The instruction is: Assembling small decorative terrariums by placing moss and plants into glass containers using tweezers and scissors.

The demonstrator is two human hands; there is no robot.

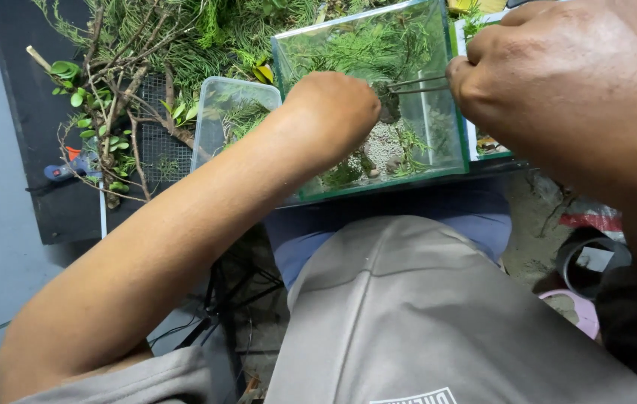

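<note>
The right hand (pixel 558 82) pinches metal tweezers (pixel 415 84) inside the glass tank (pixel 438 161). The left hand (pixel 333 112) dips into the tank; its fingers are hidden. A clear plastic box (pixel 221 97) stands left of the tank.

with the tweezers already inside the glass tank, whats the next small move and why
Probably ease the tweezers down toward the pale gravel. The right hand holds them level, tips at a dark clump high in the glass tank, well above the gravel where small green sprigs already stand. The left hand is in the tank, near the clump.
</note>
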